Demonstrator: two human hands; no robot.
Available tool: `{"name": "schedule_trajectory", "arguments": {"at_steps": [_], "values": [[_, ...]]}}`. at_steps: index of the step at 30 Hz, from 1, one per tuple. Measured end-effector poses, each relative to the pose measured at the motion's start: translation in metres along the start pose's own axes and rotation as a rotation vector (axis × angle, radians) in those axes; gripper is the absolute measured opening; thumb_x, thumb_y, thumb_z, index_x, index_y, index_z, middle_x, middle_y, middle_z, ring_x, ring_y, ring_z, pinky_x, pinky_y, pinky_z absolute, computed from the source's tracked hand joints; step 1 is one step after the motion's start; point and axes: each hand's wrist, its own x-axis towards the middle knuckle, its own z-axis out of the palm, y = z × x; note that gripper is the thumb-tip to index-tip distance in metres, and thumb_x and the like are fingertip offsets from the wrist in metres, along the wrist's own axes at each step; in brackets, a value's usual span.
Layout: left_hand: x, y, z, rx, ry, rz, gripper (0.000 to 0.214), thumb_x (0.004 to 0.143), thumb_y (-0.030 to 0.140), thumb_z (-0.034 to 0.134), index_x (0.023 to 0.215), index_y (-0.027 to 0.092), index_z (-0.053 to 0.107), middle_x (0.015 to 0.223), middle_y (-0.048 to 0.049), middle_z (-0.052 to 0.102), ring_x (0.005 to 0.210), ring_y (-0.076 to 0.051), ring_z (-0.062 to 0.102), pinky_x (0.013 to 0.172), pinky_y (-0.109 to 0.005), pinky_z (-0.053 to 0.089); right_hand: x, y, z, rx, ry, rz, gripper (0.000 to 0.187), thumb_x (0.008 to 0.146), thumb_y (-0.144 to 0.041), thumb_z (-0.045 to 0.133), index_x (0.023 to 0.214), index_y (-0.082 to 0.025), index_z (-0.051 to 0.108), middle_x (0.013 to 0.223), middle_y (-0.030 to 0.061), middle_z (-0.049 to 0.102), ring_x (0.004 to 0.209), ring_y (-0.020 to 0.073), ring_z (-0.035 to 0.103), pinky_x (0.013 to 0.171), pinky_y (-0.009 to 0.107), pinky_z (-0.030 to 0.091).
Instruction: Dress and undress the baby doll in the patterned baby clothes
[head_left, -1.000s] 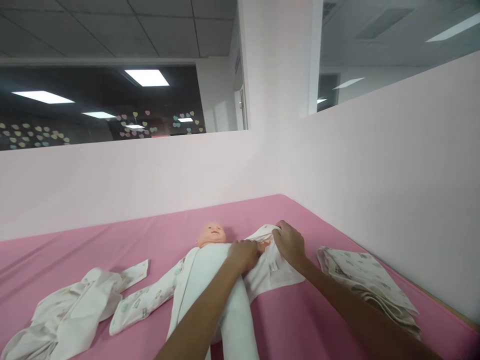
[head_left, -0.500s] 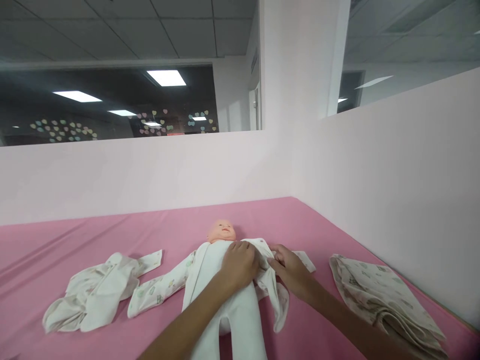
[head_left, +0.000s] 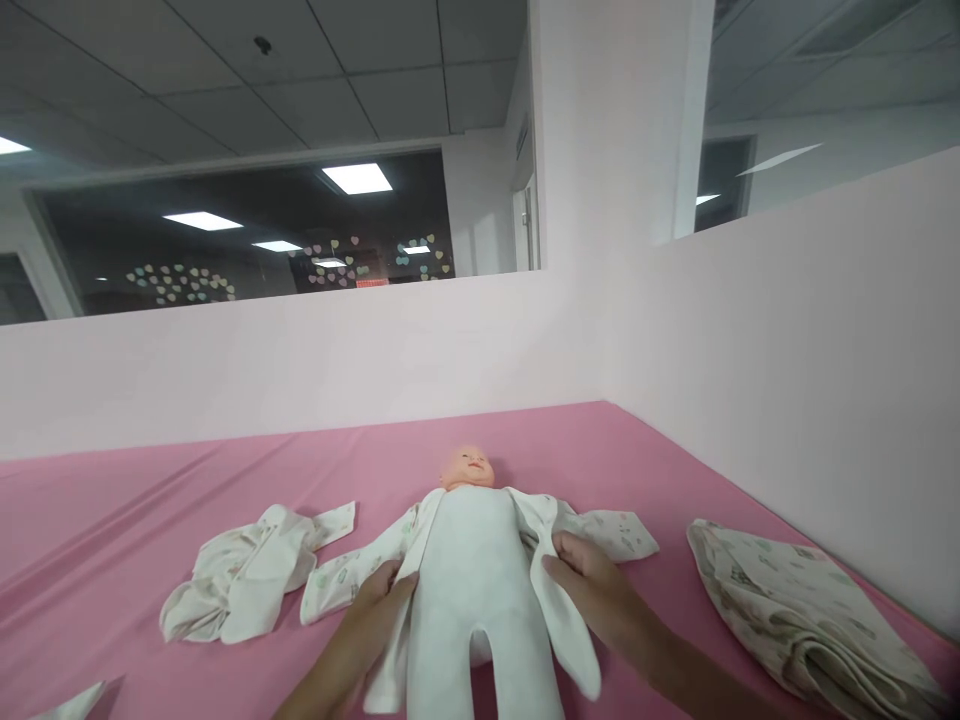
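On its back lies a baby doll point(head_left: 480, 560) with a white cloth body and a plastic head. Its arms are in the sleeves of a white patterned baby shirt point(head_left: 559, 590), whose front hangs apart and leaves the chest bare. My left hand point(head_left: 379, 600) pinches the shirt's left front edge beside the doll's waist. On the other side, the right front panel is between the thumb and fingers of my right hand point(head_left: 585, 565). The sleeves stretch outward to both sides.
A crumpled white patterned garment point(head_left: 255, 575) lies to the left. Toward the right wall sits a folded patterned blanket point(head_left: 810, 610). Pink sheeting point(head_left: 555, 435) covers the surface, bounded by white walls point(head_left: 375, 360). A white cloth corner point(head_left: 75, 705) shows at lower left.
My left hand has moved from the doll's chest to the shirt's left edge. The right panel now hangs straighter, with my right hand lower on it. The camera view has shifted slightly.
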Motion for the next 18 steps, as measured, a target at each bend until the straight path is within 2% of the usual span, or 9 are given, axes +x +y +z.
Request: {"name": "schedule_trajectory", "arguments": {"at_steps": [3, 5, 8, 10, 12, 13, 15, 17, 18], "values": [[-0.011, 0.018, 0.003, 0.062, -0.011, 0.049, 0.032, 0.083, 0.042, 0.048, 0.104, 0.019, 0.057, 0.095, -0.0052, 0.068, 0.091, -0.024, 0.063, 0.078, -0.034, 0.050, 0.004, -0.030, 0.013, 0.019, 0.038, -0.009, 0.024, 0.084, -0.027, 0.043, 0.069, -0.023, 0.025, 0.066, -0.0064, 0.024, 0.059, 0.0102, 0.026, 0.053, 0.024, 0.025], [-0.024, 0.034, 0.009, 0.089, -0.049, 0.156, 0.032, 0.084, 0.041, 0.046, 0.108, 0.021, 0.056, 0.092, -0.0032, 0.066, 0.086, -0.022, 0.061, 0.075, -0.032, 0.049, 0.003, -0.045, 0.024, 0.040, -0.003, -0.063, 0.019, 0.085, -0.027, 0.043, 0.070, -0.023, 0.031, 0.066, -0.0061, 0.031, 0.058, 0.0101, 0.031, 0.053, 0.024, 0.027], [-0.046, 0.056, 0.019, 0.261, -0.230, 0.321, 0.023, 0.083, 0.031, 0.044, 0.100, 0.023, 0.058, 0.091, -0.0020, 0.064, 0.085, -0.020, 0.059, 0.073, -0.027, 0.045, 0.000, -0.058, 0.034, 0.044, -0.182, -0.094, 0.008, 0.084, -0.028, 0.046, 0.079, -0.022, 0.046, 0.067, -0.0049, 0.044, 0.057, 0.0103, 0.041, 0.052, 0.023, 0.030], [-0.055, 0.066, 0.021, 0.408, -0.347, 0.340, 0.018, 0.081, 0.027, 0.045, 0.091, 0.023, 0.059, 0.082, -0.0006, 0.062, 0.079, -0.019, 0.057, 0.066, -0.026, 0.040, 0.002, -0.059, 0.034, 0.004, -0.245, -0.064, 0.010, 0.084, -0.029, 0.047, 0.083, -0.021, 0.052, 0.064, -0.0047, 0.047, 0.052, 0.0099, 0.042, 0.050, 0.023, 0.030], [-0.053, 0.072, 0.019, 0.445, -0.380, 0.313, 0.019, 0.082, 0.030, 0.046, 0.092, 0.022, 0.060, 0.076, 0.0008, 0.061, 0.072, -0.017, 0.057, 0.062, -0.025, 0.038, 0.009, -0.057, 0.030, -0.089, -0.148, -0.044, 0.015, 0.085, -0.031, 0.046, 0.086, -0.020, 0.055, 0.064, -0.0038, 0.050, 0.052, 0.0104, 0.045, 0.050, 0.024, 0.032], [-0.047, 0.074, 0.017, 0.437, -0.352, 0.291, 0.022, 0.084, 0.034, 0.046, 0.095, 0.022, 0.060, 0.077, 0.0009, 0.062, 0.070, -0.017, 0.057, 0.060, -0.025, 0.038, 0.016, -0.056, 0.029, -0.151, -0.062, -0.044, 0.018, 0.085, -0.034, 0.046, 0.089, -0.019, 0.056, 0.067, -0.0024, 0.054, 0.056, 0.0116, 0.048, 0.053, 0.024, 0.034], [-0.025, 0.075, 0.014, 0.442, -0.212, 0.257, 0.030, 0.086, 0.043, 0.045, 0.100, 0.021, 0.059, 0.084, -0.0009, 0.064, 0.072, -0.017, 0.059, 0.062, -0.026, 0.040, 0.032, -0.055, 0.029, -0.285, 0.082, -0.045, 0.028, 0.085, -0.042, 0.049, 0.097, -0.018, 0.059, 0.079, 0.0022, 0.061, 0.067, 0.0158, 0.056, 0.059, 0.026, 0.038], [0.004, 0.073, 0.016, 0.522, -0.074, 0.228, 0.033, 0.087, 0.046, 0.042, 0.094, 0.018, 0.058, 0.088, -0.0040, 0.065, 0.075, -0.019, 0.060, 0.063, -0.028, 0.039, 0.050, -0.055, 0.035, -0.416, 0.137, -0.035, 0.037, 0.083, -0.050, 0.051, 0.096, -0.017, 0.061, 0.091, 0.0074, 0.065, 0.077, 0.0205, 0.061, 0.065, 0.029, 0.040], [0.019, 0.072, 0.019, 0.569, -0.045, 0.226, 0.033, 0.088, 0.046, 0.041, 0.089, 0.018, 0.057, 0.087, -0.0053, 0.066, 0.077, -0.021, 0.060, 0.063, -0.028, 0.038, 0.059, -0.055, 0.040, -0.467, 0.146, -0.030, 0.038, 0.082, -0.051, 0.052, 0.093, -0.017, 0.062, 0.094, 0.0093, 0.066, 0.080, 0.0223, 0.062, 0.066, 0.030, 0.041]]}}
